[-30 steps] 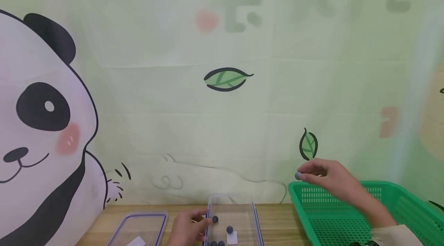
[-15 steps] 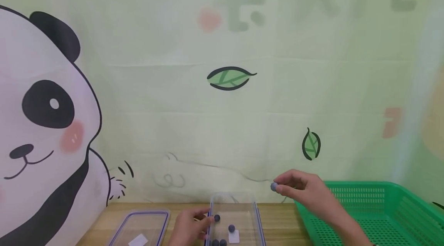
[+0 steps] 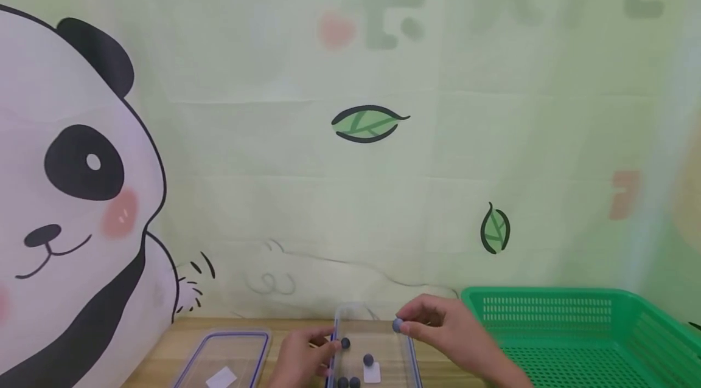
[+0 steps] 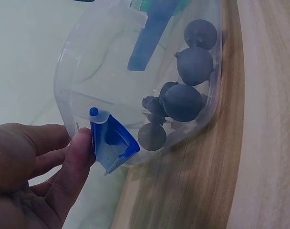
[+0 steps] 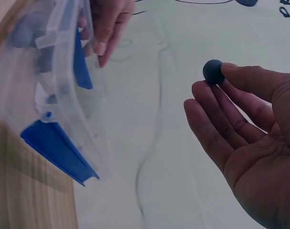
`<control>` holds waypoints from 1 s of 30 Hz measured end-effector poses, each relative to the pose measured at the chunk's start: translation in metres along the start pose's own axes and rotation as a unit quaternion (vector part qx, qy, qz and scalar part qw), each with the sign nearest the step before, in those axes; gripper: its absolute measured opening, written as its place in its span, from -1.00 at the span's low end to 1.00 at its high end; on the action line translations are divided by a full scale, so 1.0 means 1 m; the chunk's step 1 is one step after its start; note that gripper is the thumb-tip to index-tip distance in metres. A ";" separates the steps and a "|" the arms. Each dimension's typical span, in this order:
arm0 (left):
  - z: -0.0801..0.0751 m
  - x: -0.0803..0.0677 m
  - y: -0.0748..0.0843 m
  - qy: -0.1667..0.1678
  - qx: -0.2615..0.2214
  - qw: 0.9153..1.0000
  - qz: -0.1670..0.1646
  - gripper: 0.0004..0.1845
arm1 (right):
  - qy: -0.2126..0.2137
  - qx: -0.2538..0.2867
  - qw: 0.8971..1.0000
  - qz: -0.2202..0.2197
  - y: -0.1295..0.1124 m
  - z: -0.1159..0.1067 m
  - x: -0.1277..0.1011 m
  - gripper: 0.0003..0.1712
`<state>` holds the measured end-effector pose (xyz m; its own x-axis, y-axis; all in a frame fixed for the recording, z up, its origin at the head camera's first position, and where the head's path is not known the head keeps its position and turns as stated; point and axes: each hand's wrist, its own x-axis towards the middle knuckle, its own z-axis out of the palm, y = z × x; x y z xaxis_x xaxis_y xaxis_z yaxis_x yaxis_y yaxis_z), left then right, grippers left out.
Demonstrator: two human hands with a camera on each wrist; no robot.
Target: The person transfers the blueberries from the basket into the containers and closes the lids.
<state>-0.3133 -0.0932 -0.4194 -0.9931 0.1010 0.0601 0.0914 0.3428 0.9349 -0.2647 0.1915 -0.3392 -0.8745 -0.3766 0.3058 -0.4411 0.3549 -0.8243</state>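
Note:
My right hand (image 3: 446, 332) pinches a blueberry (image 3: 397, 325) between thumb and fingertips, above the right edge of a clear plastic box (image 3: 414, 365). The right wrist view shows that round dark blueberry (image 5: 212, 72) at the fingertips, apart from the box. My left hand (image 3: 304, 354) grips the box's left side, with the thumb beside a blue clip (image 4: 112, 143) in the left wrist view. Several blueberries (image 4: 182, 103) lie on the box floor, and a white label (image 3: 372, 373) shows there too.
A clear lid (image 3: 199, 356) with a blue seal and a white label lies on the wooden table (image 3: 298, 325), left of the box. A green plastic basket (image 3: 547, 292) stands at the right. A panda-print cloth (image 3: 246, 151) hangs behind.
My right hand has moved left and down with the blueberry, from over the green basket to the box's right edge. My left hand stays on the box.

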 end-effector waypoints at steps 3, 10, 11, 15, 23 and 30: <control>0.000 0.000 0.000 -0.002 -0.002 1.000 -0.004 -0.61 | -0.017 0.004 1.000 0.003 0.007 0.010 0.002 -0.80; 0.001 0.000 -0.001 0.005 0.005 1.000 0.008 -0.62 | -0.054 0.021 0.998 0.041 0.023 0.034 0.008 -0.86; 0.001 0.000 -0.001 0.005 0.005 1.000 0.011 -0.62 | -0.059 0.027 0.997 0.048 0.026 0.037 0.008 -0.87; 0.001 0.000 -0.002 0.003 0.003 1.000 0.017 -0.61 | -0.094 0.042 0.992 0.071 0.036 0.048 0.011 -0.92; 0.000 0.002 -0.002 -0.004 -0.002 1.000 0.003 -0.61 | -0.130 0.055 0.983 0.118 0.041 0.061 0.009 -0.93; -0.001 0.003 -0.003 -0.004 0.008 1.000 0.001 -0.62 | -0.154 0.066 0.981 0.101 0.048 0.065 0.008 -0.89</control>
<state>-0.3164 -0.0947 -0.4221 -0.9924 0.1084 0.0591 0.0944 0.3577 0.9291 -0.2798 0.1501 -0.4074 -0.8294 -0.5585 -0.0121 -0.2173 0.3425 -0.9141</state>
